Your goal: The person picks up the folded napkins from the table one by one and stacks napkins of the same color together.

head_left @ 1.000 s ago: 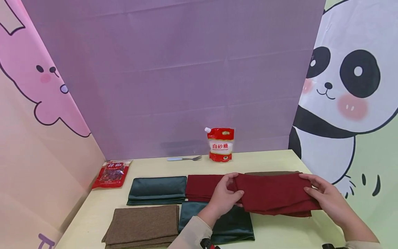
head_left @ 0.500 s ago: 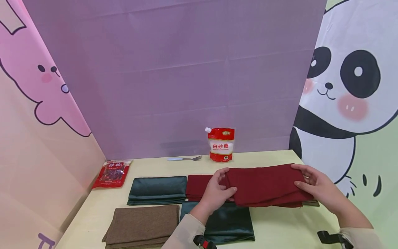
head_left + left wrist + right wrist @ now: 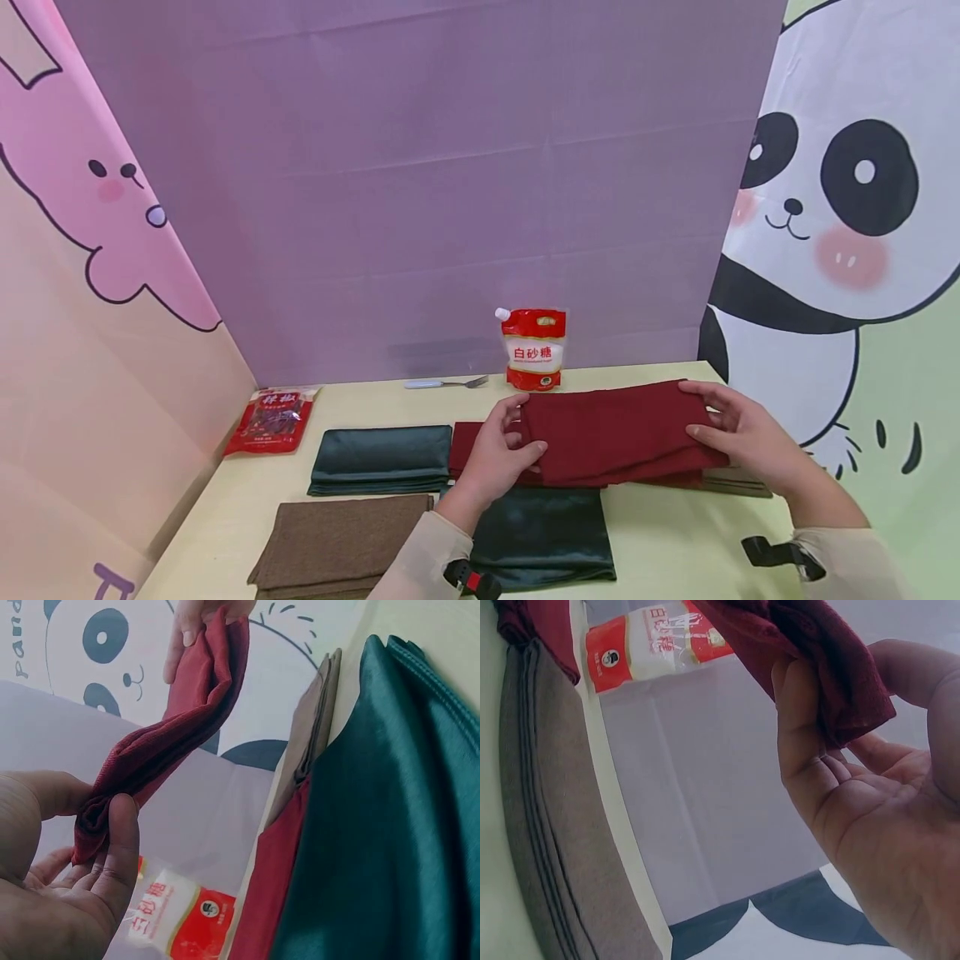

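A folded dark red cloth (image 3: 615,433) is held up between both hands, above the table and partly in front of another red folded cloth (image 3: 467,450). My left hand (image 3: 495,458) pinches its left end between thumb and fingers; the left wrist view shows the layers of the raised cloth (image 3: 161,742) bunched there. At the opposite end my right hand (image 3: 750,437) grips the cloth, thumb in front and fingers behind. Beneath and behind the right end lies a folded brown cloth (image 3: 738,482), mostly hidden in the head view but plain in the right wrist view.
Two teal folded cloths lie left (image 3: 381,458) and front centre (image 3: 543,537). Front left is a brown folded cloth (image 3: 348,537). Along the back stand a white sugar pouch (image 3: 534,350) and a fork (image 3: 446,383) lying flat. A red chilli packet (image 3: 272,421) lies by the left wall.
Both hands have carried the red cloth left and farther back, toward the red cloth on the table. More of the brown cloth's right front corner now shows.
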Demonstrator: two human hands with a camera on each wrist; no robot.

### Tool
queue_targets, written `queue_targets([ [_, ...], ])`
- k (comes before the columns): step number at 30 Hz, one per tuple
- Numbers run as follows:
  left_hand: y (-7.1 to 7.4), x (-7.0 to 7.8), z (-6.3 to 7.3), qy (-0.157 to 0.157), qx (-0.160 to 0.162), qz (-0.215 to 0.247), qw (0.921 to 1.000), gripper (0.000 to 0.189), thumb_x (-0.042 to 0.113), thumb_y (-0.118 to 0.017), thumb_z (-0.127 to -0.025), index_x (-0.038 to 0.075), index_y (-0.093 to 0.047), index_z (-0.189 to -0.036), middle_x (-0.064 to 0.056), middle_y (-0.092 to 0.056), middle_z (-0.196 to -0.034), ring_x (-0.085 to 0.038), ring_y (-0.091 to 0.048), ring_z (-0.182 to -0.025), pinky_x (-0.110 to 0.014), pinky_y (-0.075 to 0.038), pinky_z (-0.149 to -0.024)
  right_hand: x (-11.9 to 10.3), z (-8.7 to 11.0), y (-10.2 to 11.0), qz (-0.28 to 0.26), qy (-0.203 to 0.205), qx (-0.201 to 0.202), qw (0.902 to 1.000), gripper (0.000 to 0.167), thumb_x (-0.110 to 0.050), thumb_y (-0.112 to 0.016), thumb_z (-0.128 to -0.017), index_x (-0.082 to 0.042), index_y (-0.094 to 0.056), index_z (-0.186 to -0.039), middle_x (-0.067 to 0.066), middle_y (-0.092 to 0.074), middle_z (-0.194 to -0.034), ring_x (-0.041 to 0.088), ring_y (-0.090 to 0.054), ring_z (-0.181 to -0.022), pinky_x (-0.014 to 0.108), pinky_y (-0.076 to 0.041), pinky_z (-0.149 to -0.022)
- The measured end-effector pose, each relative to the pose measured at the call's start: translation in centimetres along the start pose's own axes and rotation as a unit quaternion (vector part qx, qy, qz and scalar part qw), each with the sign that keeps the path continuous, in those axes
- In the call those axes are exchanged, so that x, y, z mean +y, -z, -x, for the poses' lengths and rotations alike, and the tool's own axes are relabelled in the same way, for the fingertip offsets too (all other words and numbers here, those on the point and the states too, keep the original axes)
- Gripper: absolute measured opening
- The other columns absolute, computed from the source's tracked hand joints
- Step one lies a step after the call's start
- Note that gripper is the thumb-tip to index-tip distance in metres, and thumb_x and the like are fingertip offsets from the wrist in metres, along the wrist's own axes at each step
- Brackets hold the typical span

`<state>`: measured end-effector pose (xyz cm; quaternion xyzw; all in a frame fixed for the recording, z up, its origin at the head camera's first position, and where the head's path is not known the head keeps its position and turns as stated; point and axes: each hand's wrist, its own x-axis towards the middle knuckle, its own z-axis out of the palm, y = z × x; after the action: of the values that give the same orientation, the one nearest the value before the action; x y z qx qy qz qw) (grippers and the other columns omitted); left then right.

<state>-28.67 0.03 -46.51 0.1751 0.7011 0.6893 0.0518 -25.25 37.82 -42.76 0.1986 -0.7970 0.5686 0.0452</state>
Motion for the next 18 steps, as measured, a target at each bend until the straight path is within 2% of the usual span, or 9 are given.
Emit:
queue_targets([
  [7,1.3,0.5,0.1,-0.009,0.014,0.003,0.9999,0.076,0.011,-0.084,-0.09,0.024,-0.045,-0.153,-0.005,-0.058,-0.139,-0.025,-0.07,-0.109,-0.043,-0.063,-0.08,-0.6,-1.1,-0.9,0.001,0.012,-0.001,0.9999,0.063,0.002,-0.069,-0.099,0.002,-0.039,-0.154,0.005,-0.06,-0.13,0.016,-0.073,-0.103,0.039,-0.064,-0.075],
  [14,2.6,0.6,0.1,-0.03,0.018,0.012,0.9993,0.066,0.006,-0.079,-0.093,0.021,-0.049,-0.15,-0.008,-0.058,-0.138,-0.027,-0.073,-0.104,-0.042,-0.063,-0.079,-1.1,-2.1,-2.0,-0.017,0.023,-0.006,0.9996,0.064,0.003,-0.069,-0.098,0.002,-0.04,-0.154,0.009,-0.059,-0.13,0.016,-0.072,-0.105,0.039,-0.064,-0.076],
  [18,3.5,0.7,0.1,-0.039,0.017,0.017,0.999,0.065,0.004,-0.076,-0.095,0.018,-0.048,-0.152,-0.012,-0.056,-0.14,-0.029,-0.073,-0.104,-0.043,-0.063,-0.079,-0.9,-2.7,-2.5,-0.027,0.025,-0.008,0.9993,0.065,0.005,-0.069,-0.098,0.003,-0.038,-0.155,0.007,-0.059,-0.132,0.015,-0.072,-0.106,0.039,-0.064,-0.077],
])
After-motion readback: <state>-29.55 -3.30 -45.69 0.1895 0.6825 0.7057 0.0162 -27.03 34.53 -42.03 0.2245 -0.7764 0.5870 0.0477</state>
